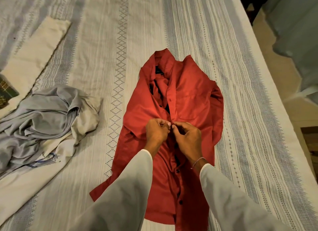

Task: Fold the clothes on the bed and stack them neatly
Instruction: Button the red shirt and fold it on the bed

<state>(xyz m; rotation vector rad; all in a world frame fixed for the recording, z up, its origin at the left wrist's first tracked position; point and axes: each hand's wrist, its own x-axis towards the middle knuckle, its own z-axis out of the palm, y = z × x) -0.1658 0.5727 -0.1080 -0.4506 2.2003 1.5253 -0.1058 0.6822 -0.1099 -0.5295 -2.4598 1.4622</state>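
A red button-up shirt lies front up on the bed, collar pointing away from me, its upper front open and rumpled. Dark buttons run down its lower placket. My left hand pinches the left edge of the placket at mid-chest. My right hand, with a thin bracelet at the wrist, pinches the right edge right beside it. The fingertips of both hands meet at the same spot on the shirt. White sleeves cover both forearms.
A crumpled grey and cream heap of clothes lies to the left. A folded cream cloth sits at the far left, with a dark plaid item at the frame edge. The striped bedspread ends at the right, above the floor.
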